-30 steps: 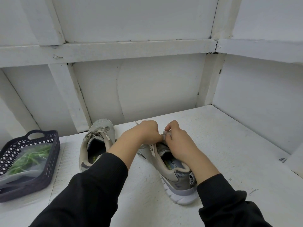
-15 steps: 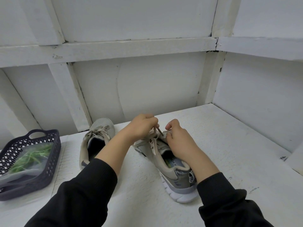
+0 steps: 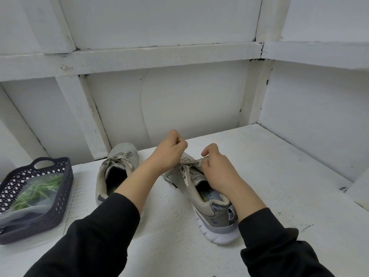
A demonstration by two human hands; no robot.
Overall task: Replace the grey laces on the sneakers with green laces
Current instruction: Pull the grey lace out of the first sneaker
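Two grey sneakers stand on the white table. The right sneaker (image 3: 211,211) lies heel toward me, with its grey lace (image 3: 189,161) partly loosened. My left hand (image 3: 169,152) is raised above the toe, fingers pinched on a strand of that lace. My right hand (image 3: 216,169) presses on the tongue and pinches the lace at the eyelets. The left sneaker (image 3: 117,168) stands behind my left forearm, still laced and tied. Green laces (image 3: 38,191) lie in a clear bag inside the dark basket (image 3: 61,196) at the left.
White walls with wooden beams close off the back and right side of the table (image 3: 279,186). The basket sits near the table's left edge. A small dark mark (image 3: 343,189) lies at the far right.
My left hand has lifted up and away from the right sneaker, drawing the grey lace out. My right hand has stayed on the tongue.
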